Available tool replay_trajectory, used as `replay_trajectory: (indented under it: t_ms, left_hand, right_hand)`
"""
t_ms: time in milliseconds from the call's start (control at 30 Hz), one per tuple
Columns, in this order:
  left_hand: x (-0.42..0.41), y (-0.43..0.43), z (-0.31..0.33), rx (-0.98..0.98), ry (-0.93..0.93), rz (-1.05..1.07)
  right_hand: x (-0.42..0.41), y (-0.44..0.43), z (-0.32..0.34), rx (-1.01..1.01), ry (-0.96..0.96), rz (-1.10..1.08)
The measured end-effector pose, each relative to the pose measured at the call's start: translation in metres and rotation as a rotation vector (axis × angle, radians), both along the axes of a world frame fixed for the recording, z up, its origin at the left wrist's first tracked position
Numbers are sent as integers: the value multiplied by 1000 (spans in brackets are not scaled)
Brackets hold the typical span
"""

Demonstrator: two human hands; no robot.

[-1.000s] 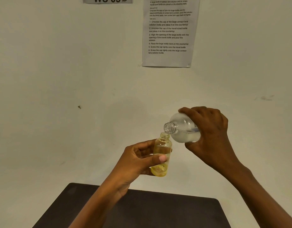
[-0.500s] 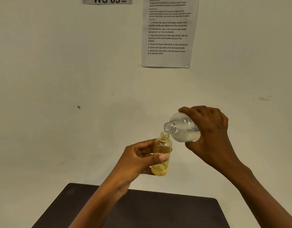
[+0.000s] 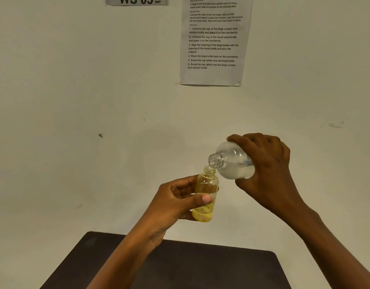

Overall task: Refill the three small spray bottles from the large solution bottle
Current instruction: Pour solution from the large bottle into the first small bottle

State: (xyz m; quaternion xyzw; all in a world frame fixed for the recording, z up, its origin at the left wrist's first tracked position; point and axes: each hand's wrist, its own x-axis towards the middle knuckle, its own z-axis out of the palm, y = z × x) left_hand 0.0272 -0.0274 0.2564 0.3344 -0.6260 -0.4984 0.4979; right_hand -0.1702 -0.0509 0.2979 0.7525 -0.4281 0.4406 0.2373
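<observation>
yellow-tinted and see-through, the small spray bottle stands nearly upright in the left hand. the thumb is pressed across its front and the fingers are curled round behind it, so the hand grips the bottle about its middle. its threaded neck is open and points up. the base looks a deeper yellow than the rest, but i cannot tell whether that is liquid.

the right hand is wrapped over the large solution bottle, with fingers curled across the top of its rounded body and the thumb underneath. this clear bottle is tipped well over on its side, with its open threaded mouth aimed left and down. the mouth sits just above the small bottle's neck, at or very near its rim. clear liquid lies pooled along the lower side of the large bottle. whether a stream runs between the two mouths is too fine to make out.

both bottles are held up in the air, above and beyond the far edge of a dark table with rounded corners, which fills the bottom of the view. both bare forearms reach in from below. behind everything is a pale wall with a small dark mark to the left. a printed instruction sheet is stuck to the wall above the hands, and a sign reading "ws 05" is cut off by the top edge.
</observation>
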Motion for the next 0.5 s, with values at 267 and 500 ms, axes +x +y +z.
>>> replay_trajectory:
  t_ms: [267,500]
  left_hand:
    - [0,-2,0,1,6,2]
    - [0,-3,-1,2,0,5]
  right_hand:
    - [-1,0,-1,11,-6,10]
    - [0,-1,-1,6,-1,5]
